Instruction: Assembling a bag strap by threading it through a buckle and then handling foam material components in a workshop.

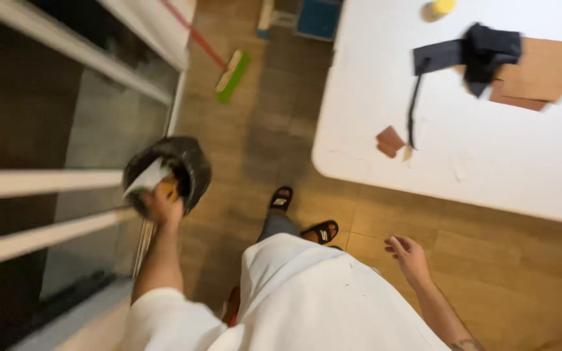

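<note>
White shirt (pixel 307 299): nearest to me, filling the lower middle of my view.
Left hand (pixel 162 207): I see it at the black bin (pixel 170 172), fingers clenched on white paper (pixel 146 177) and a yellow scrap (pixel 169 190) over the bin's mouth.
Black bin: on the floor beside the white railing (pixel 40 182); contents too blurred to tell.
Right hand (pixel 408 255): fingers released, loosely curled, holding nothing, above the wooden floor (pixel 489 260).
Worktop (pixel 476 149): white, carrying dark cloth (pixel 482 49) and brown card pieces (pixel 541 71).
Broom (pixel 231 75): green head, lying on the floor.
</note>
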